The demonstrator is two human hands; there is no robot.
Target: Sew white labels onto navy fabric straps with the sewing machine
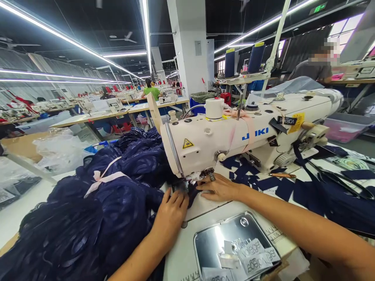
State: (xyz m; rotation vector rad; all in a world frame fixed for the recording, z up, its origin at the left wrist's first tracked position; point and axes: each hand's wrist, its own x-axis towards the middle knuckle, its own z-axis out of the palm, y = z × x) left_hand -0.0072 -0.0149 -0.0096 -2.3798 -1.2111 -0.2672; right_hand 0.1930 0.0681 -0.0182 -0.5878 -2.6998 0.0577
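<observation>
A white sewing machine (202, 144) stands across the middle of the view. Under its head a small piece of navy fabric (192, 194) lies by the needle area. My left hand (172, 210) rests at the left of the needle with fingers stretched and slightly apart, fingertips near the presser foot. From the right, my right hand (219, 188) reaches under the head, its fingers closed on the edge of the navy fabric. The machine parts and my fingers hide much of that piece. A big heap of navy garments (123, 207) lies beside my left arm, tied with a pale pink strip (108, 178).
A shiny metal tray (211, 234) holds several printed labels (253, 257) near me. Navy fabric scraps (269, 182), a wooden-handled tool (279, 175) and black scissors (342, 181) lie right of the machine. Thread cones (230, 64) stand behind. A person (312, 70) sits back right.
</observation>
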